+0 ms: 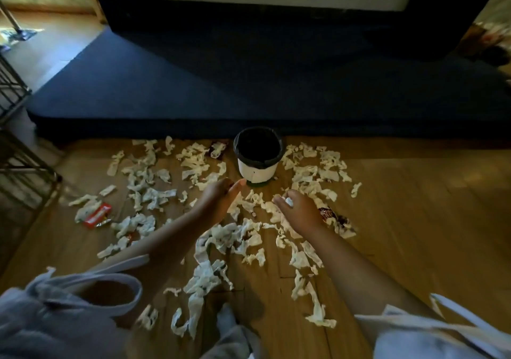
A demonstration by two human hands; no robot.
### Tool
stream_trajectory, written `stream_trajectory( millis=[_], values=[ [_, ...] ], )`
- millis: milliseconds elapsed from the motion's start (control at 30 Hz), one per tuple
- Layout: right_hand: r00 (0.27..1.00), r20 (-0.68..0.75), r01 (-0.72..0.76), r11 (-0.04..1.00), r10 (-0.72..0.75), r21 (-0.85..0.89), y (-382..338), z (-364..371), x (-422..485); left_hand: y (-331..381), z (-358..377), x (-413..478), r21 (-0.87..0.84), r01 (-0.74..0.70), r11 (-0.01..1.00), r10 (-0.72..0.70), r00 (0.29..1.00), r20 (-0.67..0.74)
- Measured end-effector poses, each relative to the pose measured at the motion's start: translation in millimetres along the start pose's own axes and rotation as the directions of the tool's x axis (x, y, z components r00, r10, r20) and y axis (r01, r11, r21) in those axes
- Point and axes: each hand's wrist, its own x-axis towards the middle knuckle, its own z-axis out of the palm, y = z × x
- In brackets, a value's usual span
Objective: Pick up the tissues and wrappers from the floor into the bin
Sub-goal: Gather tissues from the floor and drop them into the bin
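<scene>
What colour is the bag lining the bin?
Black bag over a white bin; head view.

Bin (258,162) inside too dark to read, tissue wad (288,201) mostly buried in right hand (300,212) grip, left hand (218,201) palm turned away, contents unclear, dark wrapper (329,214) half under tissues (344,228), wire rack (16,148) cut by left edge, sleeves (41,317) cut at bottom edge, top-right clutter (486,40) blurred.

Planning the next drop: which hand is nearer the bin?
Left. The left hand has its fingertips just short of the bin, at its lower left; the right hand is farther back, to the lower right, gripping a crumpled tissue.
</scene>
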Motion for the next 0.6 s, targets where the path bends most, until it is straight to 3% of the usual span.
stream_trajectory(
  millis=[100, 300, 367, 500, 600],
  values=[
    [0.996, 0.012, -0.092, 0.992, 0.092, 0.090, -4.8, -0.8, 49.7, 13.2, -12.1, 49.7, -0.023, -0.029, 0.999, 0.028, 0.998, -0.054],
    [0.974, 0.037, -0.224, 0.931, 0.223, 0.288, -1.5, -5.8, 130.8, 42.7, -26.4, 127.2, 0.212, -0.086, 0.974, 0.070, 0.994, 0.084],
    [0.967, 0.057, -0.252, 0.904, 0.248, 0.344, -0.7, -7.7, 152.7, 51.1, -25.4, 148.6, 0.205, -0.111, 0.972, 0.092, 0.991, 0.101],
    [0.956, 0.106, -0.294, 0.869, 0.274, 0.397, 4.7, -13.8, 205.3, 61.8, -18.3, 203.3, 0.158, -0.003, 0.987, -0.013, 0.995, 0.097],
    [0.948, 0.110, -0.315, 0.851, 0.297, 0.421, 13.8, -16.8, 262.0, 62.4, -8.9, 253.5, 0.243, 0.016, 0.970, -0.033, 0.997, 0.068]
  ],
)
